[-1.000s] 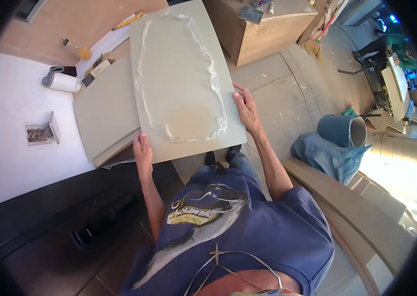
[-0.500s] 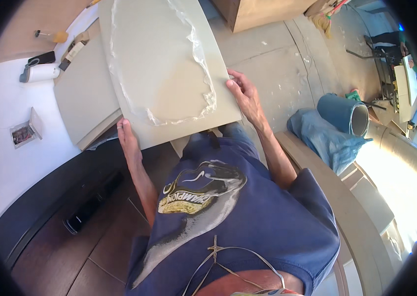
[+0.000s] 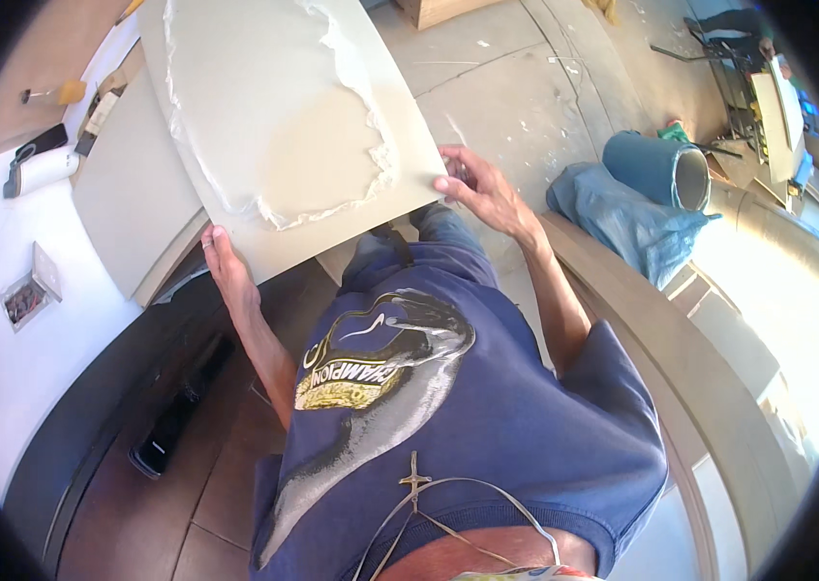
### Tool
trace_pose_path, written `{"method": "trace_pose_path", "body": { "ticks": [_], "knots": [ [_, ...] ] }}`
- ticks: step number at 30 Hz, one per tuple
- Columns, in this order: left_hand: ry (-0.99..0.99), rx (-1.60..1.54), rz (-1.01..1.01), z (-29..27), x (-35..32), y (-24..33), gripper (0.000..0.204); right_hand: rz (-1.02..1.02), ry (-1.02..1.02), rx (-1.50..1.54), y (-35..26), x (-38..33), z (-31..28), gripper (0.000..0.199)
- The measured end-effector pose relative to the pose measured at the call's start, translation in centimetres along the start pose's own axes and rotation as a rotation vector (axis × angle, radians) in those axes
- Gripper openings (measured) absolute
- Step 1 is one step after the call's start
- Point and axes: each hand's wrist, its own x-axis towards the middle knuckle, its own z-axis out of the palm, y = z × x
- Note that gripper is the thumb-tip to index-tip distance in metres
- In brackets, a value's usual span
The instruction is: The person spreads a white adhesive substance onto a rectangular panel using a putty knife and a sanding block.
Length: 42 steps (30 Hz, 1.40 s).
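A large pale beige panel (image 3: 284,126) spans the upper middle, with an uneven loop of crinkled, whitish clear material on its top face. My left hand (image 3: 228,266) grips its near left corner, thumb side up, with a ring on one finger. Along the near right edge, my right hand (image 3: 492,198) pinches the board between thumb and curled fingers, partly under it. Below the panel's left side lies another pale board (image 3: 129,184).
A white paper roll (image 3: 46,172), a dark phone-like item (image 3: 42,141) and a brush (image 3: 56,94) lie at left, near an open wall box (image 3: 27,298). At right are a blue drum (image 3: 656,169) and blue plastic sheet (image 3: 622,218). A person (image 3: 734,24) is far right.
The panel has shifted left and turned slightly, its near right corner rising in view. Both hands keep their hold, and the surroundings have slid left and tilted in view.
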Motion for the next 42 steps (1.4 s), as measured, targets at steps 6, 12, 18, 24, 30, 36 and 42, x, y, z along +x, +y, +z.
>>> {"method": "trace_pose_path", "body": {
  "ticks": [6, 12, 18, 24, 30, 36, 42],
  "knots": [
    [-0.111, -0.05, -0.008, -0.9, 0.3, -0.2, 0.043, 0.001, 0.214, 0.075, -0.5, -4.1, 0.2, 0.041],
    [-0.248, -0.018, 0.023, -2.1, 0.9, -0.1, 0.044, 0.079, 0.543, -0.151, -2.1, -4.4, 4.4, 0.025],
    [-0.284, -0.058, 0.113, -1.9, 1.4, -1.3, 0.045, 0.037, 0.665, -0.123, -1.4, -4.1, 5.3, 0.028],
    [-0.314, -0.057, 0.14, -1.8, 1.4, -1.4, 0.041, 0.051, 0.657, -0.233, -1.9, -4.8, 5.8, 0.028],
    [-0.342, -0.08, 0.201, -1.7, 1.7, -1.8, 0.046, 0.037, 0.677, -0.596, -3.0, -4.7, 5.2, 0.024],
    [-0.356, -0.066, 0.257, -1.9, 1.7, -1.7, 0.047, -0.195, 0.563, -0.973, -3.4, -4.8, 4.5, 0.015],
    [-0.349, 0.008, 0.315, -1.5, 1.5, -1.6, 0.044, -0.188, 0.742, -0.811, -2.3, -4.9, 1.7, 0.018]
  ]
}}
